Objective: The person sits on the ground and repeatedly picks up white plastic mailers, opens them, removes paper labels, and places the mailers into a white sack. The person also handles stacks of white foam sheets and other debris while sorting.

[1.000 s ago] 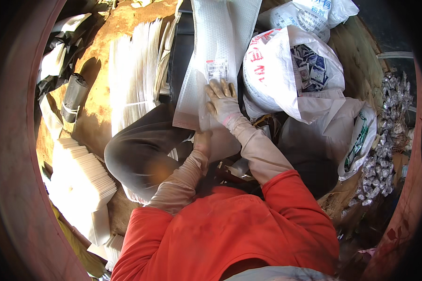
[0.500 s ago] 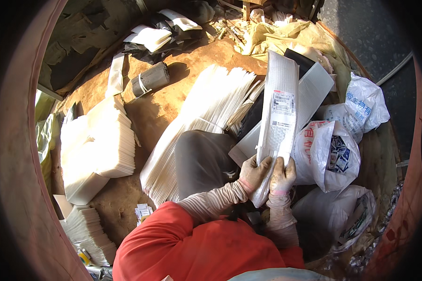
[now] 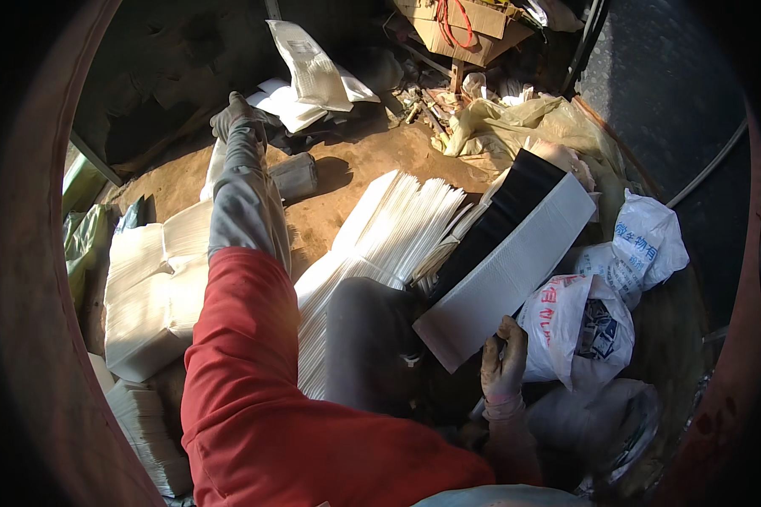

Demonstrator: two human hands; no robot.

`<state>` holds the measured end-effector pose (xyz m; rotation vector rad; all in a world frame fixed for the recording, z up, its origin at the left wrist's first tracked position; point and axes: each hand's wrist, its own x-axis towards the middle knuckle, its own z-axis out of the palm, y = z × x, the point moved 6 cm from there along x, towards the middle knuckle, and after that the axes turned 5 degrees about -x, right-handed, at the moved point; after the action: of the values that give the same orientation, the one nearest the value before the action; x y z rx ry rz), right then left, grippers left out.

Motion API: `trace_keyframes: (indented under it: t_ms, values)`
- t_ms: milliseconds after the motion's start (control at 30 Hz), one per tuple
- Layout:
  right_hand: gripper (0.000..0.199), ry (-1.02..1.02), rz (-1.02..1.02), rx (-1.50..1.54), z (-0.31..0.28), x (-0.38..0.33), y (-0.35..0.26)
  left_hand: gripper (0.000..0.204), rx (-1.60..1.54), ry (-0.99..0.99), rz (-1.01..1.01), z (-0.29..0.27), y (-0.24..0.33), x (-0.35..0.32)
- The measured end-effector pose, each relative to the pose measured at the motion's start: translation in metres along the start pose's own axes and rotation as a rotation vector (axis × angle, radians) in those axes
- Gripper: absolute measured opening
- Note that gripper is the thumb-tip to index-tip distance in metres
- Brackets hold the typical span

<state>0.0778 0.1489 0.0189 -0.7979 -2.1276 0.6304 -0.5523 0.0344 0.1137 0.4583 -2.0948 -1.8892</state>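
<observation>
My left arm reaches far out to the upper left, and its gloved hand [image 3: 232,117] shows nothing held, its fingers partly apart. A white bubble mailer [image 3: 309,66] with a printed label is beyond that hand, apart from it, over the pile of white mailers [image 3: 289,110]; whether it touches the pile I cannot tell. My right hand [image 3: 504,362], also gloved, is loosely curled with its thumb and fingers apart and nothing visible in it. It is beside the near end of a long white mailer [image 3: 507,270], which lies against a black strip [image 3: 499,221].
A fanned stack of white mailers [image 3: 389,228] lies beyond my knee [image 3: 368,338]. Another tied stack [image 3: 156,283] stands at left, behind it a dark grey roll [image 3: 296,176]. White sacks, one with small packets [image 3: 604,329], stand at right. A cardboard box [image 3: 461,32] is far back.
The labelled bubble mailer has left both hands and is now at the far pile. My left arm has swung out to the upper left; the right hand stays near its place, emptied.
</observation>
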Motion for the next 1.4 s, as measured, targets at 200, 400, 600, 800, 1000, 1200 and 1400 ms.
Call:
trace_keyframes:
  t_ms: [200,400,600,800,1000,1200,1400]
  values:
    - [0.033,-0.228,0.066,0.173,-0.013,-0.057,-0.021,0.060,0.617,-0.436,0.519,0.033,-0.061,-0.121]
    - [0.025,-0.411,-0.062,-0.011,-0.077,-0.050,-0.041,0.058,0.872,-1.579,1.155,0.049,-0.199,-0.450]
    - [0.014,0.353,0.506,-0.264,-0.299,-0.080,0.062,0.065,1.433,-1.779,1.677,-0.021,-0.341,-0.555]
    - [0.032,0.230,1.056,-0.512,-0.397,-0.117,0.244,0.051,1.610,-1.509,2.084,-0.009,-0.406,-0.531]
    - [0.050,-0.041,1.143,-1.105,-0.361,-0.111,0.300,0.050,1.436,-1.688,1.777,-0.017,-0.378,-0.538]
    - [0.032,0.223,1.112,-0.489,-0.381,-0.129,0.299,0.033,1.062,-1.652,1.801,-0.016,-0.346,-0.556]
    - [0.028,0.400,0.973,-0.103,-0.421,-0.147,0.273,0.045,1.307,-1.786,1.910,-0.046,-0.355,-0.555]
